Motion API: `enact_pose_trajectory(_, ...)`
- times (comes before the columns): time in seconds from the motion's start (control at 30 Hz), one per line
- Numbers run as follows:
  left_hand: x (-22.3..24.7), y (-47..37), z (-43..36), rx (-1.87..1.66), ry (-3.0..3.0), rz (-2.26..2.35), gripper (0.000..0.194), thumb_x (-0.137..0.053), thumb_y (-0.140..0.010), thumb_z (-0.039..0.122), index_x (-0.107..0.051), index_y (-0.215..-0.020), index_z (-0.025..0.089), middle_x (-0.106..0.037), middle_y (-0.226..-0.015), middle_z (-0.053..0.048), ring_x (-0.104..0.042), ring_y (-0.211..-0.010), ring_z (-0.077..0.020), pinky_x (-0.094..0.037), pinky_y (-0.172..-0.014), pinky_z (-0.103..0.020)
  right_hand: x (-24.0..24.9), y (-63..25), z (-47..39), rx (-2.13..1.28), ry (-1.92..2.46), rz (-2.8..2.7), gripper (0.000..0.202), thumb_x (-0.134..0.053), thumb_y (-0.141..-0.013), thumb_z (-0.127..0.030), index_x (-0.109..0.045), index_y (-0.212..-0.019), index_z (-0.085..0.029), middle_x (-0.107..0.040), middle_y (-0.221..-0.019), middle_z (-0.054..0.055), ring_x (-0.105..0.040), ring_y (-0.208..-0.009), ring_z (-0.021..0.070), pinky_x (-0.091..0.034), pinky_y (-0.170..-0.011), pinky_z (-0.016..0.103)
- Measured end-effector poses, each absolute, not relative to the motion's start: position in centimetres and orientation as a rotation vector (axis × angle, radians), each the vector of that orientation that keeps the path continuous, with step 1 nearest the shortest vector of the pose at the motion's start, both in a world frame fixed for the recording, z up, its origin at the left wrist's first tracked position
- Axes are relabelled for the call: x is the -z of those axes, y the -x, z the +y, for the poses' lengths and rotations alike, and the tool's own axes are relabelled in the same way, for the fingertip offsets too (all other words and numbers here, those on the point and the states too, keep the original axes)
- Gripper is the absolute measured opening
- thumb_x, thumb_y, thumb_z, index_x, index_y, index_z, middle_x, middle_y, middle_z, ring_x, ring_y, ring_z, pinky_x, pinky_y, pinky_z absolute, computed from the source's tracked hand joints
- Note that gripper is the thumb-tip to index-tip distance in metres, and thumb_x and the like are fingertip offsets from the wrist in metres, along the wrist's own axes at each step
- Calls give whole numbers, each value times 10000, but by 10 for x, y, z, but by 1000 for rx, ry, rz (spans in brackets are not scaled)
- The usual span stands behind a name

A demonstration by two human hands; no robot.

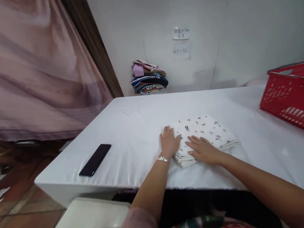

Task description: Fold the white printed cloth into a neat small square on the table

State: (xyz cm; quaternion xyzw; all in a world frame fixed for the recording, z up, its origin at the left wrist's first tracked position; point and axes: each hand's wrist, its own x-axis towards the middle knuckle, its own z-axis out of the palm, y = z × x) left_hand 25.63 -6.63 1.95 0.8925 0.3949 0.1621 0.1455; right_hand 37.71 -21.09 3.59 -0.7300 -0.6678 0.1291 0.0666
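A folded white cloth (206, 130) with small dark prints lies on the white-covered table (132, 132). My left hand (169, 141) rests at the cloth's left edge, its fingers spread and pointing away from me. On the cloth's near part lies my right hand (203, 150), palm down with the fingers apart. Neither hand grips the fabric.
A black phone (95, 160) lies on the table's left side. At the right stands a red basket (299, 97). Folded clothes (149, 77) are stacked beyond the far edge, by the wall. A white lidded container (98, 216) sits below the near left edge.
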Motion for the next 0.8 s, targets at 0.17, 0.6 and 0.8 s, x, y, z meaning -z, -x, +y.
enact_pose_trajectory(0.17,-13,-252,-64,-484,-2522,1140,529,-369,-901,456,-386,-1359,190,-223,-1514,-74,-109,-1410,-230,-196,-1104,-507,-52,-395,-189,-493,2155,-1899,610,-390,-875,-533,-382,-1404,-229,-264,-1501,74,-204,-1386,264,-207,-1107,448)
enact_pose_trajectory(0.6,-15,-255,-64,-456,-2503,1137,530,-376,-899,436,-379,-1365,183,-210,-1518,-74,-93,-1413,-230,-186,-1104,-515,-11,-489,-156,-8,2583,-1683,581,-267,-915,-509,-327,-1405,-203,-247,-1512,82,-187,-1388,259,-202,-1086,504)
enact_pose_trajectory(0.8,-14,-254,-64,-464,-2494,1130,524,-363,-903,446,-386,-1361,193,-215,-1516,-74,-99,-1413,-230,-185,-1106,-506,-20,-495,-156,-120,2498,-1620,536,-292,-914,-480,-415,-1358,-206,-297,-1493,76,-226,-1379,247,-226,-1091,465)
